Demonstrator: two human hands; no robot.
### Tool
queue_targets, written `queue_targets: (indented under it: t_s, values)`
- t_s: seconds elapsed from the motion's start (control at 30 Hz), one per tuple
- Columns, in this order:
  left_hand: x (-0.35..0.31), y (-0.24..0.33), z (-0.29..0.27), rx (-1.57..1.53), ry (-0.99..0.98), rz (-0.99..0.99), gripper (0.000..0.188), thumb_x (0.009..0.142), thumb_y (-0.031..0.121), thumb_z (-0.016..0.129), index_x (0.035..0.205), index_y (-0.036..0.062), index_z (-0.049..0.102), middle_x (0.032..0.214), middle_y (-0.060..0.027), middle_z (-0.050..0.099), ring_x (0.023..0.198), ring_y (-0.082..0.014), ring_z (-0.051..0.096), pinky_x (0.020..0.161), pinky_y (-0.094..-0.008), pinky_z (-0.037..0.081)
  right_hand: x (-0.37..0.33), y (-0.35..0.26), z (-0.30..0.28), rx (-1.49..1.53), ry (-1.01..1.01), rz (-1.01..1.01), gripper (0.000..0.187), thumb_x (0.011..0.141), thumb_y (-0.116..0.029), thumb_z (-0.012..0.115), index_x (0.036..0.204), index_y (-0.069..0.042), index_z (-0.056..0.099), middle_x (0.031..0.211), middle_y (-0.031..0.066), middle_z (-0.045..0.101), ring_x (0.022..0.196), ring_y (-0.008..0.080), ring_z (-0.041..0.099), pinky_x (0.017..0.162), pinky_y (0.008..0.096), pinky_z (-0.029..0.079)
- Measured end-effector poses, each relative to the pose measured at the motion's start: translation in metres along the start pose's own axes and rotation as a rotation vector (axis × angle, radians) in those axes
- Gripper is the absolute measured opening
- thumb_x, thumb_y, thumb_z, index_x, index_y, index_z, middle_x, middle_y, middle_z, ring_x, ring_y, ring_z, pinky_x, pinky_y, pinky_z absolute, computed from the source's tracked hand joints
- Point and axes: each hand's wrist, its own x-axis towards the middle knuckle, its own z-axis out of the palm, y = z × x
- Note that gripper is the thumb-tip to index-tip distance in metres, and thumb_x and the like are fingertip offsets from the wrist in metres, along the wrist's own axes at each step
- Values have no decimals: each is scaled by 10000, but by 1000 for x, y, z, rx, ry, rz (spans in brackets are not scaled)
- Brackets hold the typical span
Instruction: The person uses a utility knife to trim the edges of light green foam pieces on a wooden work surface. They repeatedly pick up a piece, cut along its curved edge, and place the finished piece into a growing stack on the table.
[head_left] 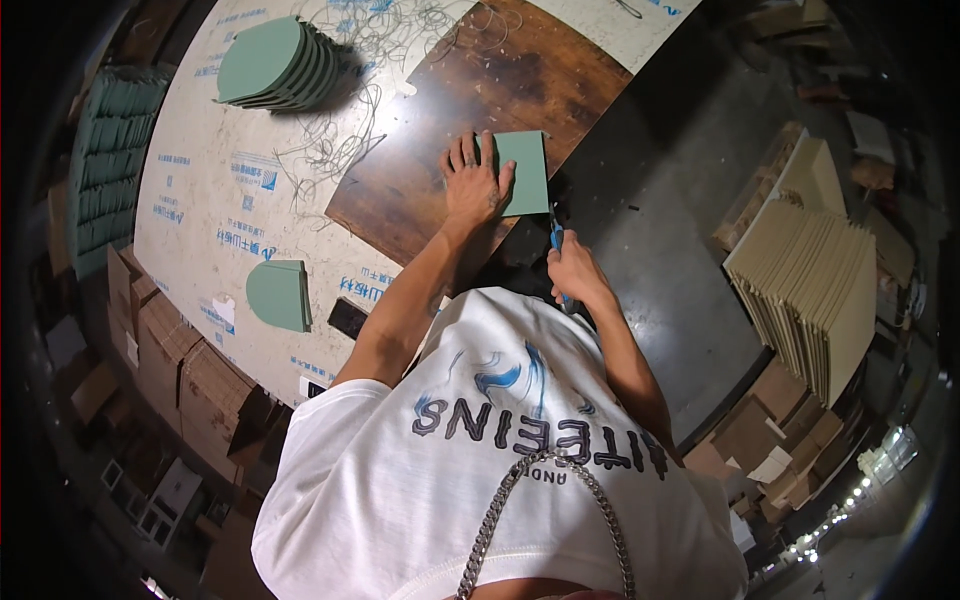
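Observation:
A flat green panel [525, 178] lies on a brown wood-grain board [520, 75], its right side at the board's edge. My left hand [476, 186] rests flat with fingers spread, the thumb side over the panel's left part. Just off the panel's lower right corner, my right hand [578, 268] is closed around a blue utility knife [557, 238]. The knife points away from me, its tip close to the panel's right edge. Whether the blade touches the panel I cannot tell.
Thin curly trimmings [335, 135] litter the white printed table [205, 180]. A tall stack of round-ended green panels [262, 65] stands far left, a smaller stack [276, 296] nearer, beside a dark phone [348, 317]. Beige panels [805, 285] stand at right on the grey floor.

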Motion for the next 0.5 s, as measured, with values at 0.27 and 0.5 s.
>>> queue_targets:
  t_s: [0.27, 0.5]
  values:
    - [2, 0, 5, -29, 15, -6, 652, 964, 453, 547, 1427, 2, 460, 1436, -255, 443, 1338, -423, 371, 1116, -569, 245, 13, 16, 15, -60, 62, 12, 340, 1011, -155, 477, 1150, 145, 396, 672, 244, 662, 504, 305, 674, 502, 420, 565]
    - [2, 0, 3, -5, -7, -17, 648, 965, 450, 550, 1430, 10, 451, 1438, -247, 431, 1353, -417, 359, 1117, -552, 243, 60, 53, 43, -48, -176, 133, 306, 1001, -184, 519, 1148, 77, 455, 776, 281, 686, 560, 359, 693, 614, 468, 596]
